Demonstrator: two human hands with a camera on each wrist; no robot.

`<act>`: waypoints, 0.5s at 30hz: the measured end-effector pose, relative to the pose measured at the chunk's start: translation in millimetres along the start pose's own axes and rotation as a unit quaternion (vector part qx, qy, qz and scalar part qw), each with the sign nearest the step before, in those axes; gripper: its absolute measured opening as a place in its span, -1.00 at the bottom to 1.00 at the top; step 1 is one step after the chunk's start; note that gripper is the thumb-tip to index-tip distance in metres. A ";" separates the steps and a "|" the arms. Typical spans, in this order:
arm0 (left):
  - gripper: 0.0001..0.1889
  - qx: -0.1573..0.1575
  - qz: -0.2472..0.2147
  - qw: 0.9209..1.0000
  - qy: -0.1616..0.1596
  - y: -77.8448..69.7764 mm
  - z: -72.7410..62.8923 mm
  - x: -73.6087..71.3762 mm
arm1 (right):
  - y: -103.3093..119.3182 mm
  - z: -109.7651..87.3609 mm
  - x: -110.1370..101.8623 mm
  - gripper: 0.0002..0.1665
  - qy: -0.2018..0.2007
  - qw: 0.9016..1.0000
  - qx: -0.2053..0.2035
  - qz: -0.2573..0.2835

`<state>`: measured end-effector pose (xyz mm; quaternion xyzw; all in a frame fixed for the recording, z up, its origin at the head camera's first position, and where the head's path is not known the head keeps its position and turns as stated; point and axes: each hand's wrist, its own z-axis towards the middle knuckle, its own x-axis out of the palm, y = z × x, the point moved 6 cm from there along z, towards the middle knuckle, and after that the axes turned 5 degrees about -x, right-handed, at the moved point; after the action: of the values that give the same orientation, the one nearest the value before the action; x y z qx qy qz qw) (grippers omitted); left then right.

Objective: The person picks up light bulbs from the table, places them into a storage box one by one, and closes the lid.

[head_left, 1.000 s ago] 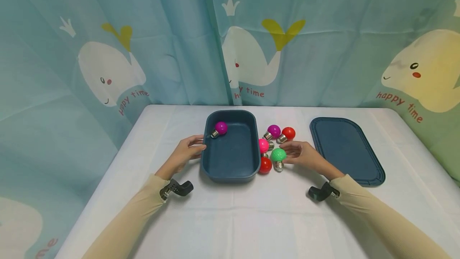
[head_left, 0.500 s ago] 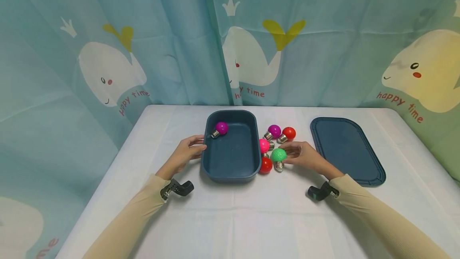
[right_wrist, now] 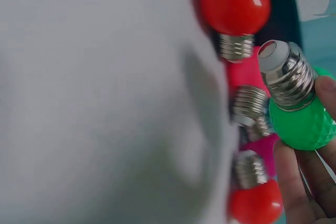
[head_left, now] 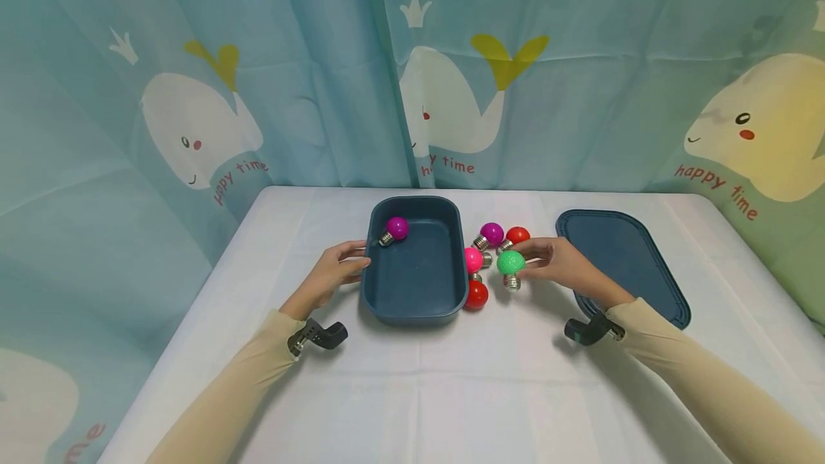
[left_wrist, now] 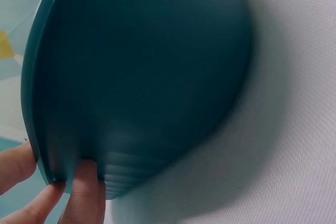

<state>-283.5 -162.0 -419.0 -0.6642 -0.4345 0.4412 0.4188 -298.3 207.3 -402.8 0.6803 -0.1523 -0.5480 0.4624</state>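
Observation:
In the head view my right hand (head_left: 551, 261) pinches a green light bulb (head_left: 511, 263) between thumb and fingers. The bulb's silver screw base points down toward me, and the right wrist view shows the green globe (right_wrist: 302, 124) held against the fingertips. My left hand (head_left: 331, 274) rests its fingertips on the left wall and rim of a dark blue box (head_left: 415, 321); the left wrist view shows fingers (left_wrist: 84, 192) against the outer wall. A purple bulb (head_left: 397, 228) lies inside the box at the back left.
Beside the box's right wall lie a pink bulb (head_left: 473, 260), a red bulb (head_left: 476, 295), another purple bulb (head_left: 492, 234) and a second red bulb (head_left: 518, 235). A dark blue lid (head_left: 619, 256) lies flat behind my right forearm. A whale-print curtain (head_left: 322, 92) hangs behind the white-covered table (head_left: 412, 392).
My right hand has lifted the green bulb and moved it slightly right and away from me, off its spot beside the near red bulb. The left hand and box stay put.

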 end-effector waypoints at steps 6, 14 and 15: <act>-0.46 -0.003 -0.001 1.000 0.002 0.5 0.3 0.1 | 20.1 4.2 -20.2 -0.42 -0.006 1.000 -0.005 -0.022; -0.46 0.001 0.002 1.000 0.006 1.5 0.9 -0.1 | 42.5 17.2 -36.3 -0.43 -0.005 0.999 -0.013 -0.039; -0.46 0.001 0.002 1.000 0.005 1.6 1.0 -0.1 | 45.9 19.3 -37.5 -0.43 -0.004 0.999 -0.016 -0.039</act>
<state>-284.1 -162.3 -420.7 -0.6670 -0.4308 0.4386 0.4209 -314.8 201.0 -343.0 0.6758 -0.1185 -0.5712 0.4505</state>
